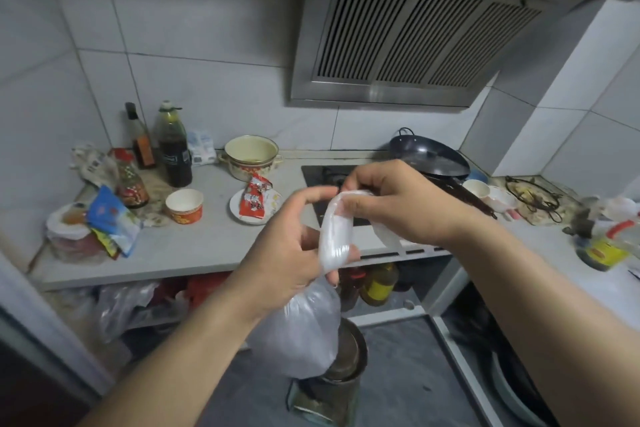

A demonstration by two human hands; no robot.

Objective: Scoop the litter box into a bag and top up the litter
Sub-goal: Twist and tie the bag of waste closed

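Note:
A white translucent plastic bag (pixel 304 333) hangs full in front of the kitchen counter. My left hand (pixel 287 253) grips its twisted neck from the left. My right hand (pixel 391 204) pinches the upper end of the neck, which forms a loop (pixel 334 232) between both hands. The bag's contents are hidden by the plastic. No litter box or scoop is in view.
A grey counter (pixel 194 246) carries bottles, a cream pot (pixel 251 156), a paper cup (pixel 184 205), snack packets and a plate. A black wok (pixel 429 156) sits on the stove under a steel hood. A round metal can (pixel 341 374) stands on the floor below the bag.

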